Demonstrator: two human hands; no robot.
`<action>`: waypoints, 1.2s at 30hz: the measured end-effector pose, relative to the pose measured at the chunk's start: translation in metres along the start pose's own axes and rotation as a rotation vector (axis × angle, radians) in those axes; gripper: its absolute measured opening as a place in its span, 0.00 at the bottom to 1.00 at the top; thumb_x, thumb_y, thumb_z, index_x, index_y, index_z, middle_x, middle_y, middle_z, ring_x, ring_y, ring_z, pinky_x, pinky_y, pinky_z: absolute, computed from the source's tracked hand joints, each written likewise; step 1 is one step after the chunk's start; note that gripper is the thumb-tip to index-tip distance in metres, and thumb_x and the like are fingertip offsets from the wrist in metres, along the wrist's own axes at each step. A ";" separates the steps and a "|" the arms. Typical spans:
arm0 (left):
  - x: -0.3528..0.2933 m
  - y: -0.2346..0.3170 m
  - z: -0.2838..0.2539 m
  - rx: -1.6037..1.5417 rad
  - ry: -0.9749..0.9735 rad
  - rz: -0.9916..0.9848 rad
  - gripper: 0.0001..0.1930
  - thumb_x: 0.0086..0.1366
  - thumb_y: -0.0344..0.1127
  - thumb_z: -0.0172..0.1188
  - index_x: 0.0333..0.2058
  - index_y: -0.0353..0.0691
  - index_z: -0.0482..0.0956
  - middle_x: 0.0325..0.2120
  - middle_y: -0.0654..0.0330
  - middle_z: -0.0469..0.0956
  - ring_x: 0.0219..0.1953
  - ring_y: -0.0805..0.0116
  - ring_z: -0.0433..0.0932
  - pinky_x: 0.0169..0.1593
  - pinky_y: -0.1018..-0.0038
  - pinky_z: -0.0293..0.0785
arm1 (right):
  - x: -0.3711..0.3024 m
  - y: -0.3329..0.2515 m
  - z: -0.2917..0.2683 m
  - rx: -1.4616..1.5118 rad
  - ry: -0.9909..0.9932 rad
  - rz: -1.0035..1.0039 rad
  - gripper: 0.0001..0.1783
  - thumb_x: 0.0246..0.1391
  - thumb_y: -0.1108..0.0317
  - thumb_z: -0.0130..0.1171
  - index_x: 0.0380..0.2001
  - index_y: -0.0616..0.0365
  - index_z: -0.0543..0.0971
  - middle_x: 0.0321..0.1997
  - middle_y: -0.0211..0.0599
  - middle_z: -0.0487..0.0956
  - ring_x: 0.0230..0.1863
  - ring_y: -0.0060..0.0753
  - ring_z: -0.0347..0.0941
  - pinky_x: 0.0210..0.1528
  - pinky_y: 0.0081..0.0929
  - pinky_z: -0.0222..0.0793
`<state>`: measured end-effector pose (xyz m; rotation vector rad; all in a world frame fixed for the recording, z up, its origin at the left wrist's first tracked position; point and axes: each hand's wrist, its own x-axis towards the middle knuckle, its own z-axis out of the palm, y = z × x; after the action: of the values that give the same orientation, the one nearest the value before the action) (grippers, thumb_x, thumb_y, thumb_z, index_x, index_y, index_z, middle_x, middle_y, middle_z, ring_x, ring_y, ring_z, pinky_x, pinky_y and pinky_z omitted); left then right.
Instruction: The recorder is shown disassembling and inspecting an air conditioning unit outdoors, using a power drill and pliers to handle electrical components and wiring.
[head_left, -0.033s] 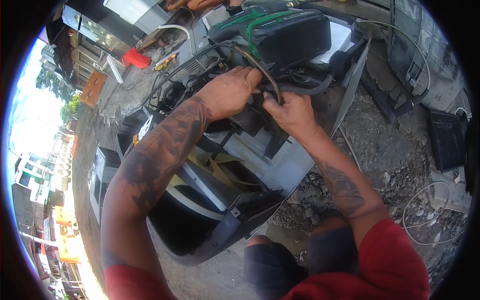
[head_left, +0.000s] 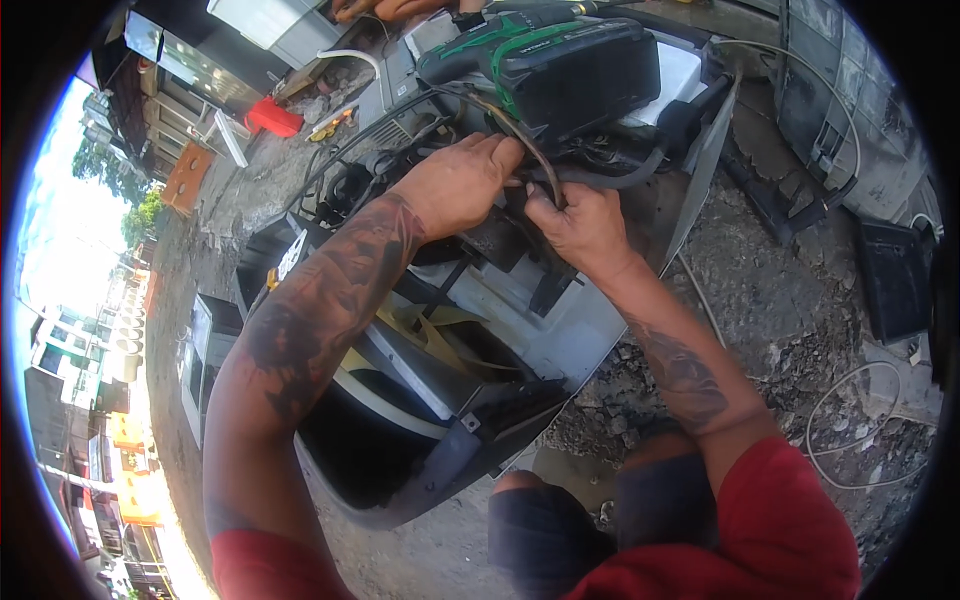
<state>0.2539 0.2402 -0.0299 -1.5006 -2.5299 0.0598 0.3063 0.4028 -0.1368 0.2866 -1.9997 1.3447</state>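
Note:
Deep in the opened casing of a grey machine (head_left: 590, 340), my two hands work close together. My left hand (head_left: 462, 182) is closed, fingers curled down, and whatever it grips is hidden under the fingertips. My right hand (head_left: 588, 228) pinches a thin brown tube (head_left: 538, 152) between thumb and fingers; the tube arches up from there and back over the left fingertips. Around the hands lie black hoses (head_left: 630, 178) and dark wires. Nearer to me in the casing is a fan with pale yellow blades (head_left: 450, 345).
A green and black cordless power tool (head_left: 575, 80) rests across the machine's far end, beside a white block (head_left: 672, 82). Broken concrete ground surrounds the machine. A loose pale cable (head_left: 815, 455) and a black panel (head_left: 893, 280) lie right. Far left stands an orange block (head_left: 187, 175); another person's limbs (head_left: 400, 8) show at the top.

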 end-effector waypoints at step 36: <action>0.001 -0.001 -0.025 -0.458 -0.046 -0.233 0.14 0.48 0.32 0.71 0.34 0.37 0.82 0.31 0.54 0.83 0.38 0.54 0.81 0.43 0.67 0.75 | 0.002 0.013 -0.020 0.298 -0.241 -0.070 0.15 0.56 0.78 0.58 0.47 0.62 0.79 0.42 0.36 0.81 0.43 0.21 0.75 0.45 0.21 0.71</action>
<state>0.2570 0.2393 -0.0049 -1.3315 -2.8702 -0.5600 0.3068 0.4264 -0.1402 0.6780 -1.9533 1.6263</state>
